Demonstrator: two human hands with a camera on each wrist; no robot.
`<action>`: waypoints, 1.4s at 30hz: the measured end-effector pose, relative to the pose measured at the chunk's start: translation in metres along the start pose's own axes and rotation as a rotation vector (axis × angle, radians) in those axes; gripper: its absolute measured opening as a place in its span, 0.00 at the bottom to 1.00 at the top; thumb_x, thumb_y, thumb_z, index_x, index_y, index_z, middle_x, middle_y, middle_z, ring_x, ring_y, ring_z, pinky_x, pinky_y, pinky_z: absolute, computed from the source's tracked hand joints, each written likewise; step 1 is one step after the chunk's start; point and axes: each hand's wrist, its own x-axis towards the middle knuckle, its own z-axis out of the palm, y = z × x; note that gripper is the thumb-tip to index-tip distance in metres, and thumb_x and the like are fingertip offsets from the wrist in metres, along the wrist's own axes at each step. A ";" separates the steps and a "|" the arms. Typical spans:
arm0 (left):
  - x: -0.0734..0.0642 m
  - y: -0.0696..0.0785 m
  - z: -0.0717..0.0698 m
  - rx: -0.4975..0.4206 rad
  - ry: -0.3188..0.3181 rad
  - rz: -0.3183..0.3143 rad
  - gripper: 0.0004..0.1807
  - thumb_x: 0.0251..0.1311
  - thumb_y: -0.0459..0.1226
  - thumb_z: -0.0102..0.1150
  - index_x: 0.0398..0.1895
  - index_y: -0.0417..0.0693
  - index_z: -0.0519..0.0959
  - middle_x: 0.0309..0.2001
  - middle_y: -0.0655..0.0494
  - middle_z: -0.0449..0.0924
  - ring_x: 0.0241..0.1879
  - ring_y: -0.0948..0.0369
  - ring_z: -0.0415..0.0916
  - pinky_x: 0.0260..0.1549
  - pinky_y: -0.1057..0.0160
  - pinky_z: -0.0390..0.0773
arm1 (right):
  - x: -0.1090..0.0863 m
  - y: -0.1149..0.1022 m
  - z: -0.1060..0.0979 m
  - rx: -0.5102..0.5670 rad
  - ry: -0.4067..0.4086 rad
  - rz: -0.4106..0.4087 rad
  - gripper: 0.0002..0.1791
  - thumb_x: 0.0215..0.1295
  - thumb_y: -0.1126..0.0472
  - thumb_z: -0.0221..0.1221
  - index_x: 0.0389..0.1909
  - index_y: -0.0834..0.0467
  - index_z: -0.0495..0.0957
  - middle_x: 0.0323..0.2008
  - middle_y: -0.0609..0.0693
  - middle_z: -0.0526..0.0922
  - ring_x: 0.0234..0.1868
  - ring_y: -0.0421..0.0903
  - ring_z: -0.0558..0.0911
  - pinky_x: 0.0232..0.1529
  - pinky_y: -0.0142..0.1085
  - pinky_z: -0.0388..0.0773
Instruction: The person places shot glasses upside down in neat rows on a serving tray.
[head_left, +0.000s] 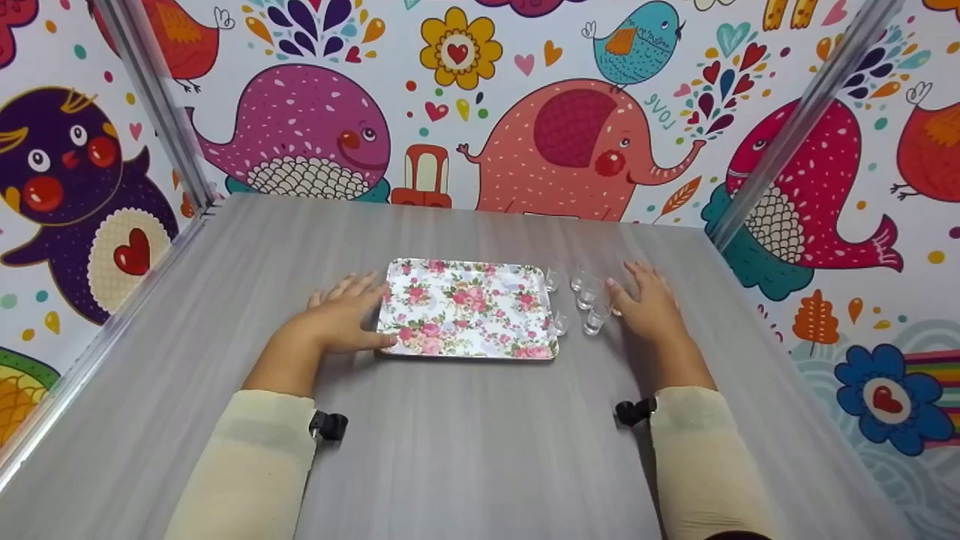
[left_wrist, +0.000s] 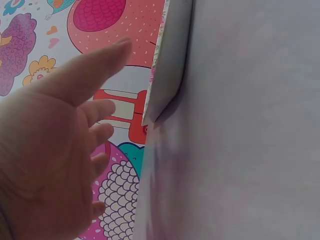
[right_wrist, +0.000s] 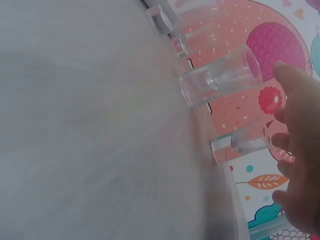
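Note:
A flower-patterned rectangular tray [head_left: 469, 319] lies on the table. At its left end is my left hand [head_left: 337, 319], fingers spread and thumb over the near left corner. From the left wrist view, the left hand [left_wrist: 55, 135] has straight fingers and an empty palm beside the tray's raised edge [left_wrist: 170, 65]. Several small clear shot glasses stand by the tray's right end, including a front one [head_left: 592, 322] and one at the tray's edge [head_left: 559, 324]. My right hand [head_left: 651, 304] is just right of them, fingers extended. In the right wrist view its fingertips come close to a glass [right_wrist: 220, 77].
The grey wood-grain table [head_left: 457, 450] runs back to a wall [head_left: 450, 112] printed with cartoon animals. Metal posts [head_left: 169, 105] stand at the back corners. A small black camera [head_left: 330, 425] sits at the left cuff and another [head_left: 635, 412] at the right.

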 end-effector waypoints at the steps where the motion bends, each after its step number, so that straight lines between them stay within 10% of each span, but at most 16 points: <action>1: 0.000 0.000 0.001 0.000 -0.008 -0.002 0.59 0.63 0.64 0.68 0.89 0.55 0.50 0.90 0.48 0.36 0.88 0.37 0.29 0.77 0.19 0.30 | 0.000 0.001 0.000 0.017 -0.002 0.008 0.51 0.72 0.19 0.44 0.88 0.41 0.49 0.89 0.54 0.44 0.89 0.63 0.36 0.82 0.74 0.34; 26: 0.002 -0.005 0.008 -0.009 -0.111 -0.017 0.61 0.61 0.65 0.71 0.88 0.49 0.51 0.89 0.48 0.46 0.87 0.36 0.38 0.80 0.23 0.39 | 0.002 0.029 0.001 0.395 -0.019 0.070 0.50 0.70 0.33 0.65 0.85 0.48 0.57 0.84 0.54 0.64 0.85 0.60 0.60 0.83 0.64 0.59; 35: 0.003 -0.005 0.007 -0.064 -0.128 -0.011 0.63 0.61 0.64 0.72 0.89 0.49 0.48 0.89 0.48 0.43 0.87 0.35 0.41 0.80 0.26 0.48 | 0.003 0.030 0.003 0.355 -0.067 0.106 0.44 0.70 0.42 0.69 0.82 0.52 0.65 0.73 0.58 0.75 0.70 0.57 0.74 0.78 0.54 0.71; 42: 0.007 -0.003 0.009 -0.086 -0.136 -0.011 0.63 0.61 0.62 0.73 0.89 0.50 0.46 0.90 0.49 0.41 0.87 0.36 0.41 0.81 0.27 0.50 | 0.004 0.036 0.005 0.254 -0.068 0.121 0.36 0.70 0.43 0.70 0.74 0.53 0.74 0.58 0.58 0.82 0.55 0.53 0.78 0.56 0.38 0.78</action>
